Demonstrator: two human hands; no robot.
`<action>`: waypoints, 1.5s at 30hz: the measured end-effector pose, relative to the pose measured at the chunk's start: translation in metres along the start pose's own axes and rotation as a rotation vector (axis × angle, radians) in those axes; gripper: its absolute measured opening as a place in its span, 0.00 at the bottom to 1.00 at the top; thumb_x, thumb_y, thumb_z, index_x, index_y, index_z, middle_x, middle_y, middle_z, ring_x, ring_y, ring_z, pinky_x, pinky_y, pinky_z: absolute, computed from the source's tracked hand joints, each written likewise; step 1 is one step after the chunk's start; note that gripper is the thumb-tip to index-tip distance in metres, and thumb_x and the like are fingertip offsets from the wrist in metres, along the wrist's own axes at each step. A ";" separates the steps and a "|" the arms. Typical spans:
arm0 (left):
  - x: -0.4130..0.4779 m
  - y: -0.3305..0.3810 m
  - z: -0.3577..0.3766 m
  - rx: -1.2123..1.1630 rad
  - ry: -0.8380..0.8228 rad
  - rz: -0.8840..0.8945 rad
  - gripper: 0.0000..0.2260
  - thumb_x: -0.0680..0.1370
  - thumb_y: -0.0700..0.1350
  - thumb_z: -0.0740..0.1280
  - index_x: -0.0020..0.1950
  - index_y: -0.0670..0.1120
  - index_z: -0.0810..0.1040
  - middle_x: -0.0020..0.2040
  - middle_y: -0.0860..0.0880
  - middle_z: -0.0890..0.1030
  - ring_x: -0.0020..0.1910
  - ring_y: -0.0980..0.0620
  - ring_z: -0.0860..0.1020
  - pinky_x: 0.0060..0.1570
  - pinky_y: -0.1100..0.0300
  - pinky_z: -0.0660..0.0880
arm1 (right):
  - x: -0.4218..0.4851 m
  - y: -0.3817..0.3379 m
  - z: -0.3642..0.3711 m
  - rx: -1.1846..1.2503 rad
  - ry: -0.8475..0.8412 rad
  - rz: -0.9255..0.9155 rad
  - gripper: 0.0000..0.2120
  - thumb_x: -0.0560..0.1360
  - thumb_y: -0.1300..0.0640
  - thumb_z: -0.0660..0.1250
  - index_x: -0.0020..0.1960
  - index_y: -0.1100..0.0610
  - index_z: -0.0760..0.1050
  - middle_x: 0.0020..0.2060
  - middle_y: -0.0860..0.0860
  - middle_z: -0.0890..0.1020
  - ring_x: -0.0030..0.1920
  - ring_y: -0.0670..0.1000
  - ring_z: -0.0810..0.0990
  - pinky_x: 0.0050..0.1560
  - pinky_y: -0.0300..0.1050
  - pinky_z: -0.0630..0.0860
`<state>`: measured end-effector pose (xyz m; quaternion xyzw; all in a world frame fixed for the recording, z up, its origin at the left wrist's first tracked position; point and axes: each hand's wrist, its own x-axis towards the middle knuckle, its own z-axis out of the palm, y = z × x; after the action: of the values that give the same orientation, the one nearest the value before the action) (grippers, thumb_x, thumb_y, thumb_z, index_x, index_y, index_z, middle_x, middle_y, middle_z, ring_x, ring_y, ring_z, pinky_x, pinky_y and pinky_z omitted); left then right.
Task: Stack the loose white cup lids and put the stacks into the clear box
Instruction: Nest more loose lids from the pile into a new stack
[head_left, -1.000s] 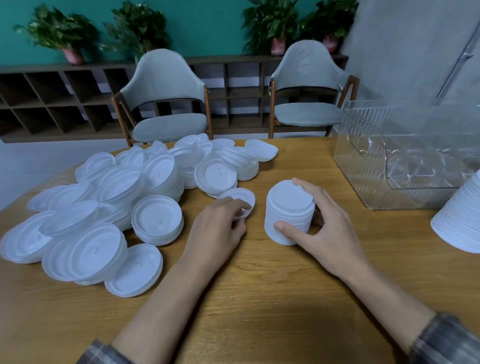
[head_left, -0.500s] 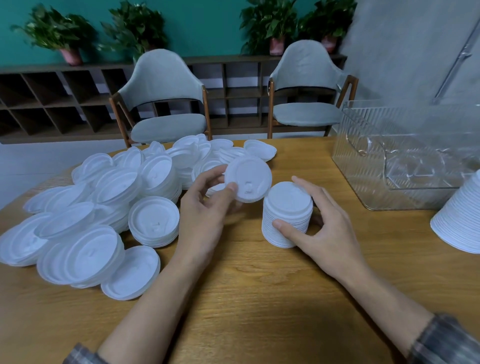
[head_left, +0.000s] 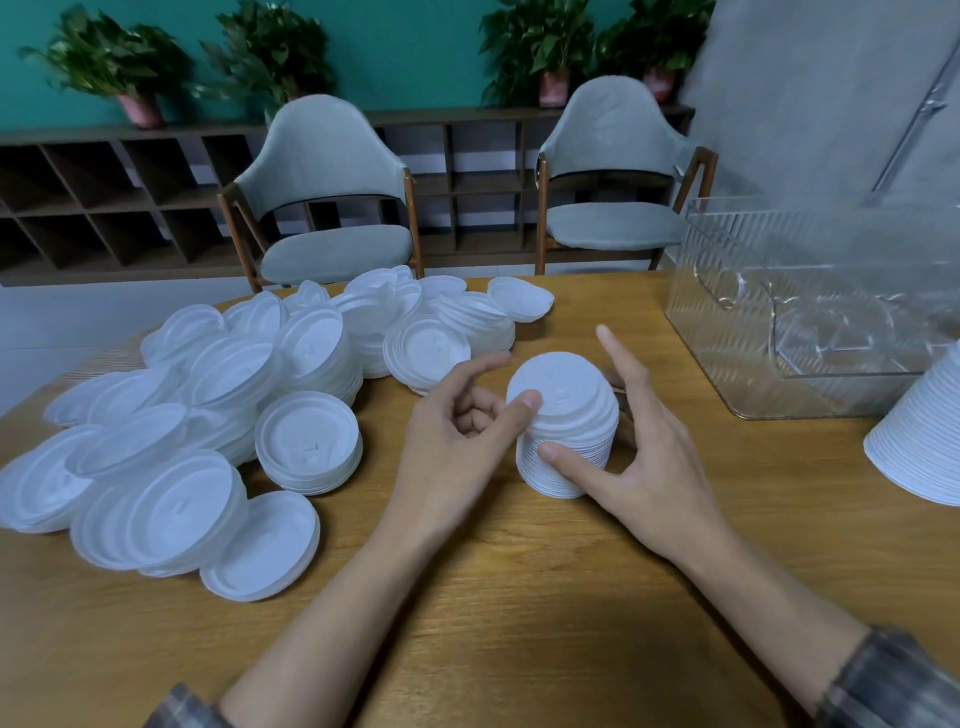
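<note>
White stack (head_left: 569, 447): stands upright on the bench (head_left: 519, 623) between the two hands, near the middle and well apart from the clear box. It is many thin plastic lids nested tightly, their rims showing as fine ridges down the side.
Top lid (head_left: 563, 382): sits a little tilted on the stack and does not look fully seated. A faint drinking slot shows near its centre.
Left hand (head_left: 457, 421): the thumb tip presses the near-left rim of the top lid, likely to settle it into the one below. The forefinger is lifted straight and the other fingers curl loosely on nothing.
Right hand (head_left: 644, 452): wraps the stack, thumb on the near side and fingers round the far side, seemingly to steady the column while the lid is pressed home. The forefinger points up, free.
Loose lids (head_left: 234, 395): a heap on the left of the bench, within easy reach of the left hand. Some are in short nested piles, others single and overturned.
Clear box (head_left: 810, 312): ribbed and transparent, at the far right. I can see no lids in it.
Second stack (head_left: 922, 441): taller, at the right edge near the box's front corner, partly cut off by the frame.
</note>
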<state>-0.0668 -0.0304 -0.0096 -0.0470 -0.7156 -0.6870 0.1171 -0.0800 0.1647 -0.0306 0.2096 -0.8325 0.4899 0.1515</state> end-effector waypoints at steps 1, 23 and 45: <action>0.000 -0.001 0.000 0.004 -0.002 -0.002 0.15 0.78 0.47 0.76 0.64 0.52 0.82 0.36 0.50 0.79 0.36 0.54 0.75 0.41 0.66 0.73 | 0.000 0.000 0.000 -0.004 0.001 -0.005 0.48 0.70 0.42 0.79 0.81 0.33 0.54 0.71 0.34 0.70 0.73 0.37 0.69 0.72 0.42 0.71; -0.008 -0.002 0.008 0.261 -0.013 0.178 0.24 0.69 0.53 0.83 0.63 0.56 0.81 0.59 0.57 0.79 0.64 0.58 0.78 0.56 0.68 0.74 | -0.003 -0.002 0.002 -0.040 -0.051 -0.053 0.36 0.71 0.47 0.78 0.76 0.43 0.69 0.67 0.38 0.76 0.69 0.39 0.73 0.64 0.27 0.66; -0.007 -0.005 0.012 0.278 0.028 0.227 0.25 0.68 0.54 0.84 0.63 0.55 0.82 0.60 0.56 0.79 0.65 0.55 0.78 0.59 0.60 0.78 | -0.002 -0.001 0.002 -0.051 -0.021 -0.063 0.39 0.70 0.54 0.82 0.77 0.49 0.71 0.67 0.39 0.77 0.68 0.34 0.72 0.64 0.26 0.65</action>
<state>-0.0628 -0.0177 -0.0159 -0.1012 -0.7920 -0.5645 0.2092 -0.0774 0.1624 -0.0317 0.2370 -0.8393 0.4612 0.1635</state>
